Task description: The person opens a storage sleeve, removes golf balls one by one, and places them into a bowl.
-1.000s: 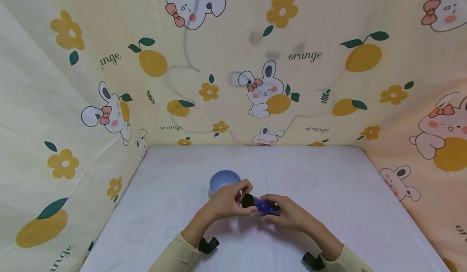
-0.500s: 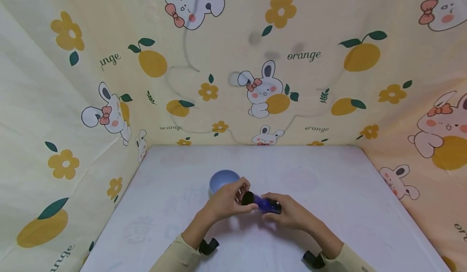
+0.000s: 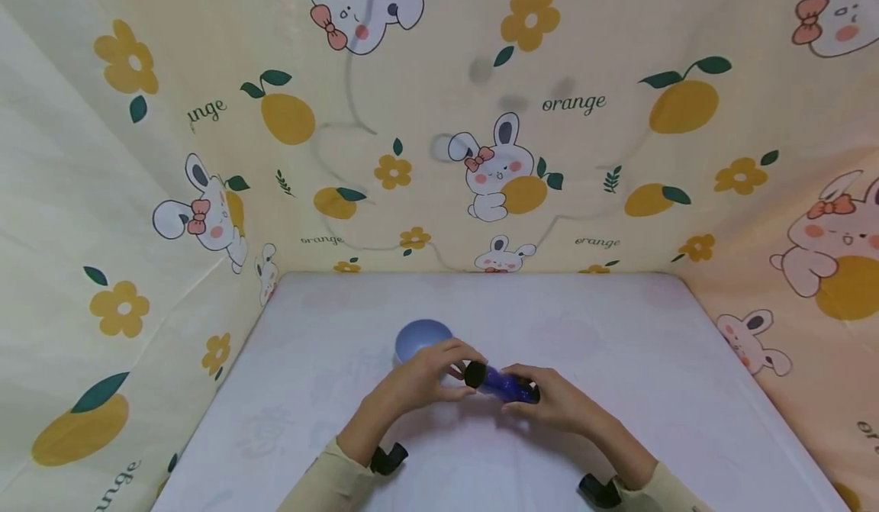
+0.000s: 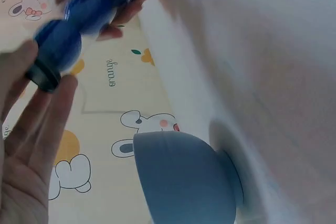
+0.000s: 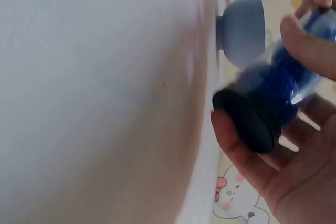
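Observation:
A blue hourglass (image 3: 506,387), narrow at the waist with a black cap at each end, is held slantwise above the table. My right hand (image 3: 552,399) grips its right end, the thumb and fingers on opposite sides, as the right wrist view shows close up. My left hand (image 3: 429,375) has its thumb and fingertips at the other black cap (image 4: 43,74), pinching it near the rim. Behind the left hand stands a light blue bowl (image 3: 420,336), upright, its front partly hidden by that hand in the head view.
A white cloth covers the table (image 3: 604,329). Cream curtains (image 3: 590,161) printed with rabbits and oranges rise at the back and both sides. Black wrist mounts (image 3: 389,458) sit by both sleeves.
Both hands and the hourglass have shifted slightly to the right. The left fingers have moved from behind the cap to its upper edge. The bowl has stayed in place.

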